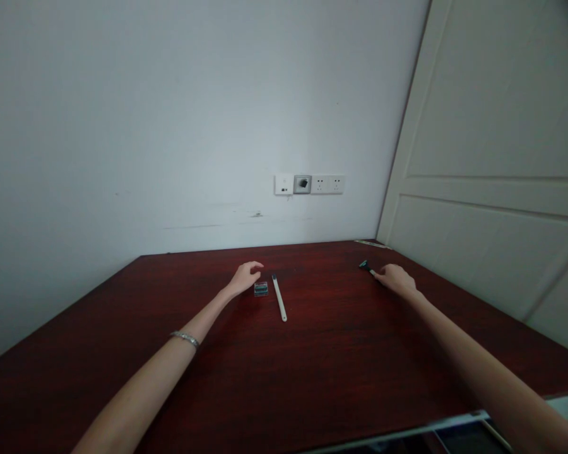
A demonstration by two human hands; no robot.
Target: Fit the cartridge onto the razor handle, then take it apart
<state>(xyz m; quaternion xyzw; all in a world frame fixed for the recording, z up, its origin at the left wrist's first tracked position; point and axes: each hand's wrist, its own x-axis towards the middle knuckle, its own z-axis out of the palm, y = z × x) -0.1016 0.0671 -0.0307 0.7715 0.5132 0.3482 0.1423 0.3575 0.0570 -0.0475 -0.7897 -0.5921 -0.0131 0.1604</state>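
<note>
My left hand [245, 277] hovers low over the dark red table [312, 366], fingers curled and loosely apart, just left of a small greenish razor-blade cartridge [260, 289]; it does not hold it. A white handle [279, 298] lies beside the cartridge, pointing toward me. My right hand [395, 278] is far right on the table, fingers closed around a razor whose dark green head [364, 265] sticks out to the left of the hand.
The table ends at a white wall with a row of sockets [309, 184]. A pale door [492, 189] stands along the right edge. A light-edged flat object [449, 429] sits at the near right corner. A bracelet [185, 338] is on my left wrist.
</note>
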